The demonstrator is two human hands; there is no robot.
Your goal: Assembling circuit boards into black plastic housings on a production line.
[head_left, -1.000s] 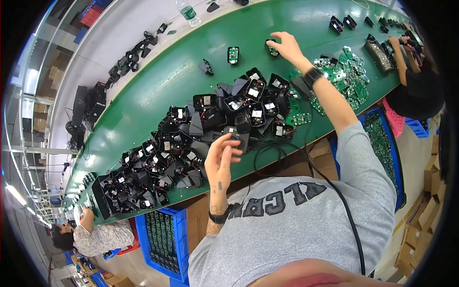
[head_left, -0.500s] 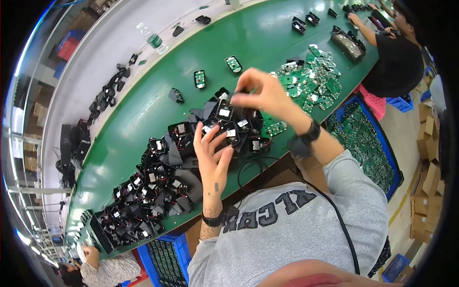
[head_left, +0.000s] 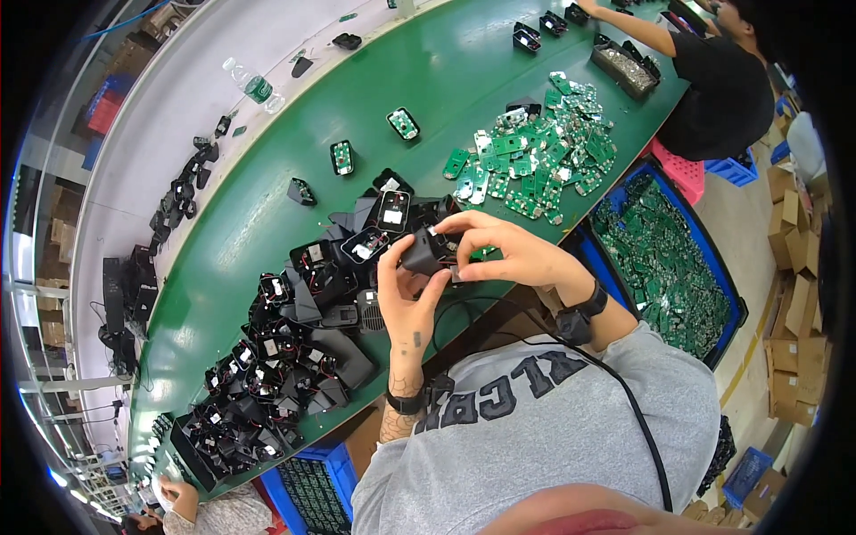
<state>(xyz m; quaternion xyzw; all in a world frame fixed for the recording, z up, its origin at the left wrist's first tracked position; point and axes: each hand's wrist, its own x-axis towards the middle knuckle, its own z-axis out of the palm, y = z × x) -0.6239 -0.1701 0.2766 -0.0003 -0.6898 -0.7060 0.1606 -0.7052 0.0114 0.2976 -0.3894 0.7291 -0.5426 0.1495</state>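
Above the near edge of the green table, I hold a black plastic housing (head_left: 422,257) between both hands. My left hand (head_left: 406,303) grips its left side with curled fingers and thumb. My right hand (head_left: 513,254) pinches at its right edge, where thin red wires show; the fingertips partly cover what they touch there. Just beyond my hands lies an open black case (head_left: 394,211) with a white part inside, among a heap of similar cases and shells. More black housings with red wires (head_left: 267,357) spread to the left.
Loose green circuit boards (head_left: 535,165) are piled to the right. Two cases with boards, one of them a board case (head_left: 403,124), lie farther back. A water bottle (head_left: 254,86) stands on the ledge. A blue bin (head_left: 733,308) of boards is at my right; a co-worker (head_left: 722,98) sits beyond.
My right hand has come down from the heap toward my left hand. My left fingers, spread before, now close around a black housing. The view has shifted slightly.
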